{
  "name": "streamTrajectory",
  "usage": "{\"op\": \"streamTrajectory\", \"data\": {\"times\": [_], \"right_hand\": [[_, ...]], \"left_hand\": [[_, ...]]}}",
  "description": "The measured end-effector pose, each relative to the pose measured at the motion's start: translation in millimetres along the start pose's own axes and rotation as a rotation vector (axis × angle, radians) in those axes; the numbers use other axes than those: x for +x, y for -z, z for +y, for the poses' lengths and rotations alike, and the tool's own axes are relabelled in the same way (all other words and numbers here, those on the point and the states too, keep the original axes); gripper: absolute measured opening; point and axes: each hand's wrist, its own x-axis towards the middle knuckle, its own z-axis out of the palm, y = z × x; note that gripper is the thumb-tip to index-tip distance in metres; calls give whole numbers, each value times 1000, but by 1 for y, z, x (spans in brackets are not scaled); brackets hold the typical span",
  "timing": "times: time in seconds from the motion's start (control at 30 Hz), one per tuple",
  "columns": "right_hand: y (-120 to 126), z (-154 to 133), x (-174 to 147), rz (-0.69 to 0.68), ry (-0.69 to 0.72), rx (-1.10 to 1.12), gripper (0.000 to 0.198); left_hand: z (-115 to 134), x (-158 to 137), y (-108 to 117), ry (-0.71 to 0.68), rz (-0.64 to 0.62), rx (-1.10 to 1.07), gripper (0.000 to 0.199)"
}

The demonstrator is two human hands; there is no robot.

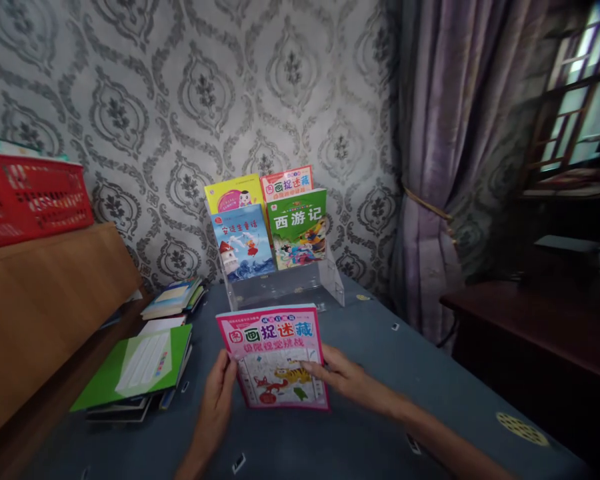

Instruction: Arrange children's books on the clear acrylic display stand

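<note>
Between both hands I hold a pink picture book (280,343) upright, its cover facing me, with a fox and a tiger on it. My left hand (220,387) grips its left edge. On the right edge, my right hand (343,373) has its thumb over the cover and its other fingers behind, out of sight. Just beyond stands a clear acrylic book stand (280,287). In its front row are a blue storybook (243,243) and a green book (300,233). A yellow book (233,190) and another pink book (287,181) show behind them.
On the left, a green book (140,367) tops one stack, with another book stack (175,300) behind it. A red basket (35,200) sits on a wooden board (55,300). Patterned wallpaper (155,100) backs the blue-covered surface (380,347). At right are a curtain (440,167) and a dark red table (530,320).
</note>
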Motion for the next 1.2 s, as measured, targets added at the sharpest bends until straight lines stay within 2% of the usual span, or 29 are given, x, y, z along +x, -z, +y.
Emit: {"op": "streamTrajectory", "data": {"times": [0.1, 0.2, 0.27, 0.37, 0.5, 0.77, 0.97, 1.2], "right_hand": [[10, -12, 0, 28, 38, -186, 42], [19, -23, 5, 79, 90, -216, 38], [22, -26, 10, 119, 121, -227, 35], [25, -27, 19, 135, 121, -259, 31], [27, -24, 31, 91, 123, -272, 29], [31, -20, 49, 94, 125, -339, 21], [31, -15, 51, 117, 121, -364, 23], [43, -16, 69, 30, 86, -230, 29]], "left_hand": [[9, 8, 10, -74, -142, 139, 38], [19, 16, 17, -137, -224, 257, 44], [22, 20, 18, -119, -252, 287, 46], [22, 26, 16, -56, -273, 261, 47], [18, 38, 16, -14, -314, 214, 46], [10, 54, 21, -26, -315, 215, 41], [13, 55, 19, -23, -330, 250, 39], [15, 69, 20, 40, -378, 172, 38]]}}
